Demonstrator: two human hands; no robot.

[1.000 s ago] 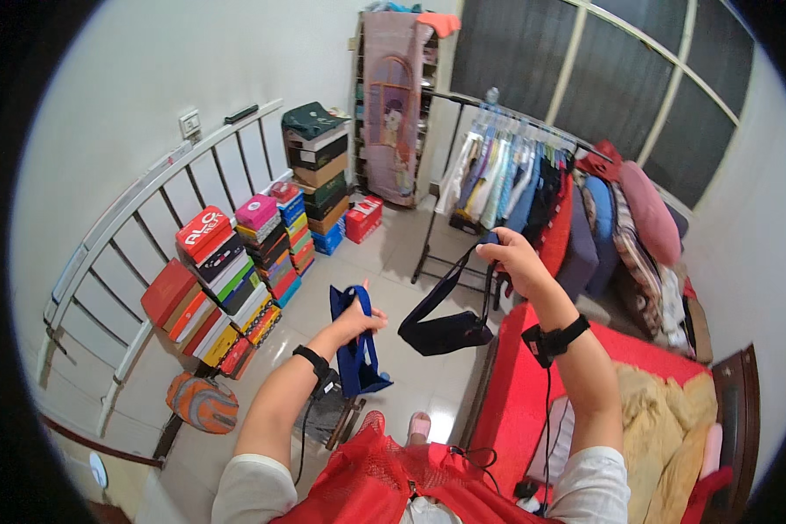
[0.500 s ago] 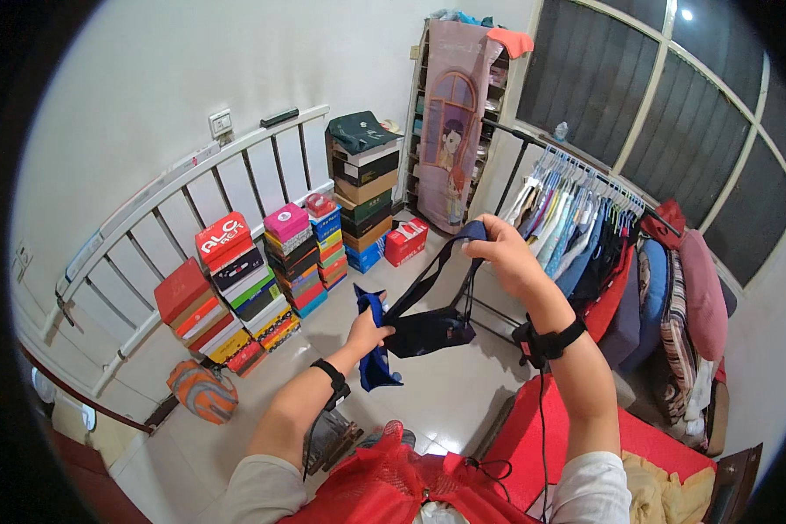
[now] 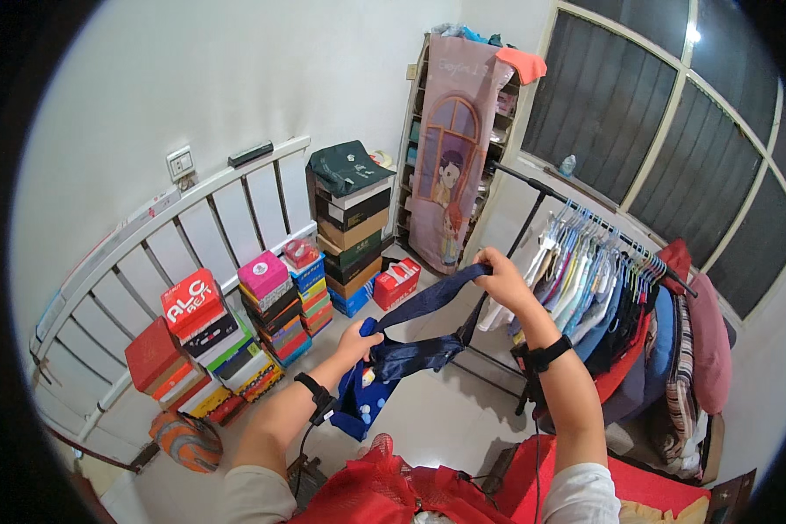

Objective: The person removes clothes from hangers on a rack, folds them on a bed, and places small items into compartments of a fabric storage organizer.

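Strap (image 3: pixel 434 294) of the dark bag (image 3: pixel 421 355) is pinched by the right hand (image 3: pixel 503 278); below the left hand (image 3: pixel 355 343), which grips the blue bag (image 3: pixel 352 409), more spotted front shows than a half-second ago, the bags now overlapping (any left-hand hold on the dark one, I cannot tell).

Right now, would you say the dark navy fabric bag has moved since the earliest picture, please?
Yes, leftward in view: against the red cardboard box on the floor, the dark navy fabric bag, earlier to its lower right, is now almost directly below it.
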